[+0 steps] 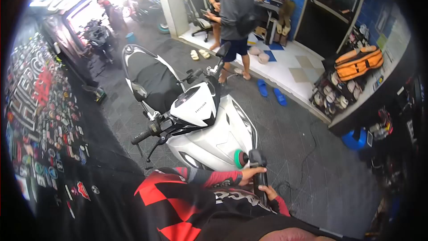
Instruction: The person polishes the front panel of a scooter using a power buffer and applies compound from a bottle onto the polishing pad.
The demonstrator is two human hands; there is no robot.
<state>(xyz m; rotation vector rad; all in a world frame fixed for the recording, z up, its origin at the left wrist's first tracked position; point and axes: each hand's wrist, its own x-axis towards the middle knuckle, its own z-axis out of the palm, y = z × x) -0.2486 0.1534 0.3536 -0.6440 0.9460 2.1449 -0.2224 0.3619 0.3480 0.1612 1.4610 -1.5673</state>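
My left hand (250,175) is closed around the front of a black power polisher (260,169), just behind its head. Farther back, my right hand (269,193) wraps the polisher's body near its rear end. The round green polishing pad (239,158) faces the white front panel of a Honda scooter (218,138) and appears to be against it, near the lower edge. Upright on the floor, the scooter has its handlebar and black seat (156,80) beyond the front panel. Parts of my fingers are hidden by the tool.
A thin cable (313,143) runs over the dark tiled floor at right. Blue slippers (271,92) lie by a raised step; a person in a grey top (236,9) stands beside the scooter. An orange bag (359,62) rests on a shoe pile. A sticker-covered wall (44,111) is at left.
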